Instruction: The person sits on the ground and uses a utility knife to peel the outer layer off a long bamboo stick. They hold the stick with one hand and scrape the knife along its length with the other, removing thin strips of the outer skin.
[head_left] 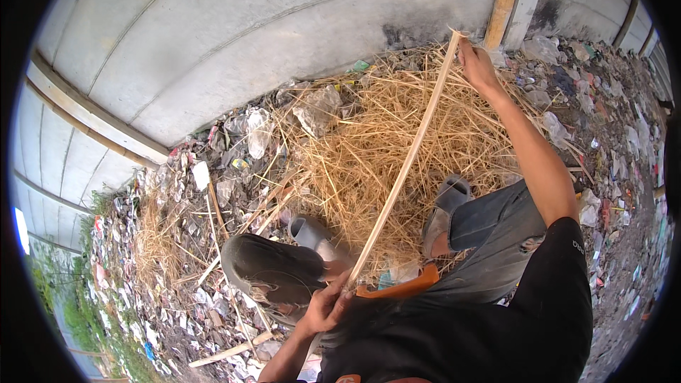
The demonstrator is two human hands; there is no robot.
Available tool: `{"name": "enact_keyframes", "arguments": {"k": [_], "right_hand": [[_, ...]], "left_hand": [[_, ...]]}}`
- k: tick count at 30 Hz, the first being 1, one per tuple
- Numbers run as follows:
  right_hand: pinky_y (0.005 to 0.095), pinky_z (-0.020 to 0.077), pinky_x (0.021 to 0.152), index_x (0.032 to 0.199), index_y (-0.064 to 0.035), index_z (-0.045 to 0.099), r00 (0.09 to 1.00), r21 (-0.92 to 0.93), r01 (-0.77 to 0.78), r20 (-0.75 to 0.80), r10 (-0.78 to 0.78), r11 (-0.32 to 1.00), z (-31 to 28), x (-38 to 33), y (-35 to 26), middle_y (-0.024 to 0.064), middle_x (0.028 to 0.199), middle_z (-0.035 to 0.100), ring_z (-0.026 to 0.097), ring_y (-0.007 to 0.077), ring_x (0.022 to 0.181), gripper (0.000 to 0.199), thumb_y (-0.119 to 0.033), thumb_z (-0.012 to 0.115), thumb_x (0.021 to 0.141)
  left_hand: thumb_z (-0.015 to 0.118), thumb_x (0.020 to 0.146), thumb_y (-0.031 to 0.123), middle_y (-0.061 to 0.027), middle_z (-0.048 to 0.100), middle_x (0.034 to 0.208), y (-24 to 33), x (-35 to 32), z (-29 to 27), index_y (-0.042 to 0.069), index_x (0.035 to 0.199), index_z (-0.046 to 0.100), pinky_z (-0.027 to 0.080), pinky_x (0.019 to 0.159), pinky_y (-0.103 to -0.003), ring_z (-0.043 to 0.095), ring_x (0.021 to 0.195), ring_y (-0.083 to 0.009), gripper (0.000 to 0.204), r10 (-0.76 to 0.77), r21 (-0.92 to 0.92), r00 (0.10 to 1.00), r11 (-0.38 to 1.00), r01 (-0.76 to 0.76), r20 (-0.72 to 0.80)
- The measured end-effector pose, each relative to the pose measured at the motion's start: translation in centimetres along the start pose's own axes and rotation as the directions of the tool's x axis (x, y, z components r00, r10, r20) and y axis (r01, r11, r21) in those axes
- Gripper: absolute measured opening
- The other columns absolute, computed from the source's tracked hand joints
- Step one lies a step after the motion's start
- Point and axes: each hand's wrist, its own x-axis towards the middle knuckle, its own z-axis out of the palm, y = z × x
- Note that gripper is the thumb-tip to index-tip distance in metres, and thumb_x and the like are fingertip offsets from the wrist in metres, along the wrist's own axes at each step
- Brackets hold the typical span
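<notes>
So the long pale strip [405, 163] slants over the straw pile [347, 177], left hand [326, 310] gripping it lower down, right hand [477, 64] (arm way out) grasping its tip toward the pile's far edge.

A cream strip [405, 159], golden straw [355, 149], grey slippers [307, 230] and a mostly black shirt [454, 332] share the scene with a pale grey wall [248, 7], dark-lined and smudged black.

A short line of small pale lettering [578, 246] runs near the hem of the short right sleeve [557, 276] of a black fabric shirt [454, 340] — and, low on its front, I see an orange-and-white emblem [348, 379], cut off and unreadable from here.
</notes>
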Motion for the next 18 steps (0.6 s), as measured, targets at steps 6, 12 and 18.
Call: {"name": "enact_keyframes", "arguments": {"k": [6,12,18], "right_hand": [[0.0231,0.0251,0.04,0.101,0.002,0.061,0.922,0.604,-0.01,0.314,-0.226,0.797,2.9,-5.2,-4.8,-0.0066,0.052,0.028,0.029,0.0051,0.042,0.053,-0.047,0.04,0.105],[0.0226,0.0261,0.039,0.112,0.0055,0.064,0.879,0.777,-0.155,0.39,-0.274,0.61,4.0,-8.8,-8.3,-0.0068,0.051,0.032,0.03,0.0044,0.039,0.046,-0.037,0.049,0.103],[0.0239,0.0227,0.036,0.095,-0.0032,0.07,0.924,0.755,-0.023,0.266,-0.274,0.655,5.0,-9.8,-8.2,-0.0067,0.05,0.041,0.033,0.0027,0.038,0.019,-0.022,0.067,0.097]], "left_hand": [[0.053,0.103,0.014,-0.0028,0.058,0.08,0.9,1.2,0.6,-0.004,0.148,0.039,0.039,0.06,-0.021,0.047,0.065,-0.0035,0.051,-0.005,-0.149,1.0,0.989,0.002,-0.018],[0.048,0.105,0.017,-0.0068,0.059,0.074,3.2,3.3,0.3,-0.001,0.147,0.032,0.041,0.051,-0.023,0.05,0.053,-0.0095,0.048,0.068,-0.298,0.998,0.953,-0.06,0.017],[0.05,0.1,0.019,-0.0068,0.063,0.084,3.3,5.0,-1.1,-0.004,0.145,0.039,0.047,0.063,-0.027,0.057,0.069,-0.0118,0.052,0.196,-0.279,0.977,0.946,-0.167,0.082]]}}
